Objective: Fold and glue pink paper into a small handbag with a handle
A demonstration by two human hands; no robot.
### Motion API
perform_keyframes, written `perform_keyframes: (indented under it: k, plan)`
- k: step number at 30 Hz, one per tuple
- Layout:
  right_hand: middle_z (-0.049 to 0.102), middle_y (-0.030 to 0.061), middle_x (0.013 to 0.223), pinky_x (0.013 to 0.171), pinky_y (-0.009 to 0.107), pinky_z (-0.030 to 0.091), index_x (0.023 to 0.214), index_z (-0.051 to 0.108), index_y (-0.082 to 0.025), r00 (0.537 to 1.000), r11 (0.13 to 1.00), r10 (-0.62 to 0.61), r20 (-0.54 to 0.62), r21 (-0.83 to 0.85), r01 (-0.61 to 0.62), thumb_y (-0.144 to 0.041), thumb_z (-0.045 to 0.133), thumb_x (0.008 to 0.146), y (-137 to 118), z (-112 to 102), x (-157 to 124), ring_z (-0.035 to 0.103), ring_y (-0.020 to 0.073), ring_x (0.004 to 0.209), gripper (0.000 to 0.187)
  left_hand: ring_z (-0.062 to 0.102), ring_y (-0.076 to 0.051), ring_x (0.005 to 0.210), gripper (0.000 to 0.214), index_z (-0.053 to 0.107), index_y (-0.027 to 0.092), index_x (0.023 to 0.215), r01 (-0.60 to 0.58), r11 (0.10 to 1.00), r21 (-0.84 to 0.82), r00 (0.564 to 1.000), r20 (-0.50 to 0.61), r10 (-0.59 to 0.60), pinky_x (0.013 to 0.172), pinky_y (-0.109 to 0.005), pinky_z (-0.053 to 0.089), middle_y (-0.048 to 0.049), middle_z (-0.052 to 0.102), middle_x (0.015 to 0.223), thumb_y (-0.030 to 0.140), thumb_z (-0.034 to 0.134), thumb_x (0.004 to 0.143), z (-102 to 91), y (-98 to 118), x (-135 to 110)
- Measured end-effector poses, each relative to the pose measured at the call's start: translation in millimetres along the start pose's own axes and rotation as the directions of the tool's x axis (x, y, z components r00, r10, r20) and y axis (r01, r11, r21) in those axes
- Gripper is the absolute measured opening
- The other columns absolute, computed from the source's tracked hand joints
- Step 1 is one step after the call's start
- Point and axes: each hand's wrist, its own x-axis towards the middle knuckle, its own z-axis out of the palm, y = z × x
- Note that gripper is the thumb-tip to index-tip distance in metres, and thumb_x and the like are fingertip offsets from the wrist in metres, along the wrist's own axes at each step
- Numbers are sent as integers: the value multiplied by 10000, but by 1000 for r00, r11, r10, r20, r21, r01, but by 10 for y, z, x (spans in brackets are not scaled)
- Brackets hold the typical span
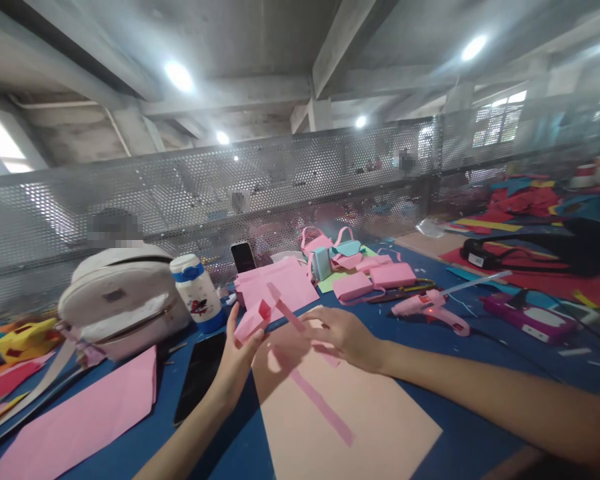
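A small folded pink paper box [250,324] is pinched between the thumb and fingers of my left hand [237,360]. My right hand [347,337] has its fingers closed on a narrow pink paper strip [290,316], which slants up and left beside the box. Whether strip and box touch, I cannot tell. Under both hands lies a pale peach sheet [380,420], with another pink strip [327,412] flat on it. A short pink piece [330,358] shows below my right fingers.
Pink paper sheets [280,287] lie ahead, near small paper bags [397,275]. To the right are a pink glue gun [433,305] and a purple device [530,319]. A dark tablet [200,373], bottle [199,293], backpack [125,300] and folded pink paper [90,427] are left.
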Motion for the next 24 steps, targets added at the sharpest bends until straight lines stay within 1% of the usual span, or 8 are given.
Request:
perform_keyframes:
  k: [4, 7, 10, 14, 17, 19, 21, 24]
  plan:
    - [663, 81, 1168, 871, 310, 475, 1110, 653, -212, 995, 987, 91, 46, 132, -97, -171, 539, 952, 72, 46, -6, 598, 194, 1063, 200, 555, -306, 1221, 873, 346, 319, 1457, 35, 997, -66, 994, 110, -28, 939, -418, 497, -86, 595, 1331, 430, 798, 719, 23, 5, -41]
    - [681, 72, 1143, 876, 320, 470, 1085, 668, -197, 987, 969, 146, 71, 189, -157, -128, 569, 923, 126, 98, -35, 602, 206, 1057, 203, 552, -305, 1221, 837, 365, 300, 1450, 41, 994, -99, 989, 144, -26, 953, -432, 478, -91, 607, 1310, 436, 781, 737, 29, 18, -47]
    - [708, 58, 1087, 864, 325, 463, 1081, 680, -191, 981, 956, 180, 79, 222, -193, -102, 585, 908, 163, 134, -57, 614, 206, 1014, 217, 517, -310, 1261, 732, 461, 250, 1382, 48, 993, -106, 987, 159, -30, 971, -429, 463, -106, 604, 1318, 466, 758, 748, 21, 39, -33]
    - [705, 52, 1060, 851, 306, 453, 1118, 678, -195, 982, 955, 170, 80, 232, -184, -97, 589, 908, 182, 134, -57, 600, 192, 987, 249, 508, -324, 1266, 566, 603, 206, 1210, 91, 988, -123, 987, 143, -73, 980, -444, 462, -112, 629, 1281, 527, 713, 757, 15, 55, -8]
    - [692, 50, 1010, 822, 284, 440, 1078, 714, -207, 991, 967, 85, 99, 233, -106, -145, 607, 911, 171, 118, -48, 578, 186, 962, 207, 496, -335, 1275, 572, 628, 190, 1149, 100, 990, -102, 987, 136, -86, 984, -448, 465, -123, 620, 1288, 556, 734, 722, 20, 54, -4]
    - [677, 46, 960, 791, 276, 426, 994, 750, -220, 992, 968, 44, 116, 240, -71, -208, 642, 900, 155, 110, -46, 568, 185, 925, 144, 481, -340, 1291, 606, 618, 182, 1152, 102, 992, -80, 987, 129, -91, 985, -445, 469, -135, 598, 1313, 567, 748, 702, 23, 47, -9]
    - [650, 45, 885, 753, 274, 411, 906, 772, -219, 991, 964, 55, 123, 251, -85, -267, 669, 884, 132, 105, -48, 561, 183, 867, 115, 471, -333, 1305, 661, 561, 200, 1238, 78, 996, -46, 992, 104, -73, 990, -438, 470, -133, 563, 1355, 551, 750, 711, 19, 25, -10]
    - [594, 30, 759, 698, 265, 396, 860, 774, -201, 987, 954, 102, 125, 268, -132, -287, 661, 886, 81, 86, -46, 550, 170, 774, 144, 505, -327, 1281, 854, 350, 273, 1427, -15, 994, 107, 1000, -13, 16, 987, -462, 477, -126, 530, 1382, 510, 762, 718, -7, -34, 11]
